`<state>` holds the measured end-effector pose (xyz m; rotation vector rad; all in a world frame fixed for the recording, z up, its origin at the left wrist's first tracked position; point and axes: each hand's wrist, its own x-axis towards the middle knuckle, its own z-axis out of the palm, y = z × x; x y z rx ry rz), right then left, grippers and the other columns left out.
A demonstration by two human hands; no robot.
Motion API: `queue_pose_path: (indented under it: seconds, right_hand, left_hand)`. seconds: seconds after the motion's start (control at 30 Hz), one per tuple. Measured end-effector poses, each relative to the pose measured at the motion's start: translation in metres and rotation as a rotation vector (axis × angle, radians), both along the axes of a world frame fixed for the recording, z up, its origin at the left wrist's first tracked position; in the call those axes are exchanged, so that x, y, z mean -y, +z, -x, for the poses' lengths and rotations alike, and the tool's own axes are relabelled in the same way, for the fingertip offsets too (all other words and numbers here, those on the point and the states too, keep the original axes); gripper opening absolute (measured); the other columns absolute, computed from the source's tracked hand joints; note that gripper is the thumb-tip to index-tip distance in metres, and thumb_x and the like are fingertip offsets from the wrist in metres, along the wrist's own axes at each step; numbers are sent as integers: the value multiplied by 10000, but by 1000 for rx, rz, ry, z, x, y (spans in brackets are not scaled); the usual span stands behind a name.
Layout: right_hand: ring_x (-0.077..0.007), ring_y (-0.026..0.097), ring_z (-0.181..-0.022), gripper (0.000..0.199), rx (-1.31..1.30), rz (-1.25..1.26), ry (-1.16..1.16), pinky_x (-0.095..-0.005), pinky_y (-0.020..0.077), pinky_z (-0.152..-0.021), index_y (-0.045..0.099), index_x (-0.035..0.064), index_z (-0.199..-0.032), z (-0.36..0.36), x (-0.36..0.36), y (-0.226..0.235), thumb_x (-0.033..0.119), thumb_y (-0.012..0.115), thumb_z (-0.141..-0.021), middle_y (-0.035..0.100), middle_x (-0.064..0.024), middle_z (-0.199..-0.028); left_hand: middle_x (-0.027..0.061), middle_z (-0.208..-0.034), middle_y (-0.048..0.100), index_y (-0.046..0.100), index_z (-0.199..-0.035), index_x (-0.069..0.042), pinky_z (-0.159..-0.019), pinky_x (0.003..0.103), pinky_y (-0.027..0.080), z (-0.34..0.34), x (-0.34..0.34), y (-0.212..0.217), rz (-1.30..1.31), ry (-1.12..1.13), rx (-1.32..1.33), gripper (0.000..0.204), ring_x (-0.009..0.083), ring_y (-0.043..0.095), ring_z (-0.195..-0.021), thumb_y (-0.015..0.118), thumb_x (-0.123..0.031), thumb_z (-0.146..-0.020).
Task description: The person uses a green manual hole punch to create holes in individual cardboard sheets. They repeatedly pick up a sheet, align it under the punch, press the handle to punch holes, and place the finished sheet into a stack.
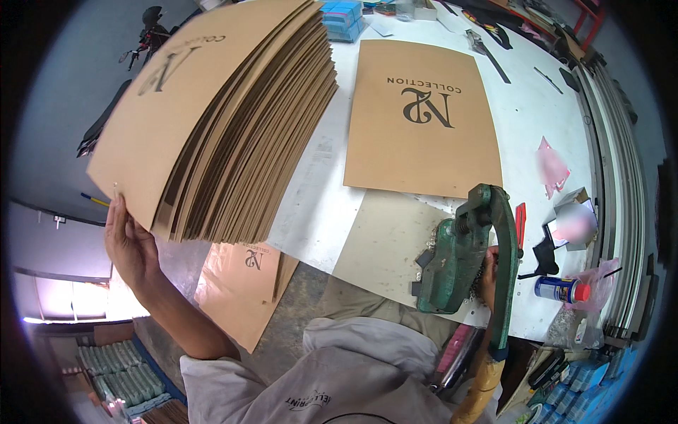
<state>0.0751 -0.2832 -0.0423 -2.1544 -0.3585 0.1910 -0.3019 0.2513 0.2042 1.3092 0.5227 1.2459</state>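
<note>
A tall stack of brown kraft paper pieces (244,141), flat bags or folded sheets, rises at the left with its layered edges toward me. My left hand (133,244) pinches the near left corner of the outermost piece, which has a black printed logo. Beside that corner shows a small hole or eyelet. A green hand press (452,265) with a lever wrapped in yellow tape stands at the table's near edge. Behind its lever is my right hand (488,277), mostly hidden, close to small metal eyelets. One more printed kraft piece (424,120) lies flat beyond the press.
More kraft pieces (244,283) lie lower down at the left. On the white table (311,191) are a red cutter (520,225), a blue spray can (558,289) with a red cap, pink plastic scraps (551,167) and blue packs (342,20) at the far side.
</note>
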Motion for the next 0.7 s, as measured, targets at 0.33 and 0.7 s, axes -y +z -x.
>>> queue_pose_path:
  seconds: [0.33,0.7]
  right_hand:
    - [-135,605,-812,83,19,-165,197,-323,497,-729,658,9,-1022,-16,-54,7,83,624,-1006,668,-40,-905]
    - [-120,629,-832,86,12,-142,327,-323,523,-756,666,16,-1046,-24,-57,28,86,670,-996,696,-18,-936]
  left_hand:
    - [-23,-694,406,482,-867,-69,-516,235,281,-40,68,-9,-413,851,-182,304,60,333,-557,639,-222,-1079]
    - [150,-1049,706,680,-1018,-35,-827,447,524,-302,180,-146,-1112,-319,-469,357,343,679,-985,885,-243,-811]
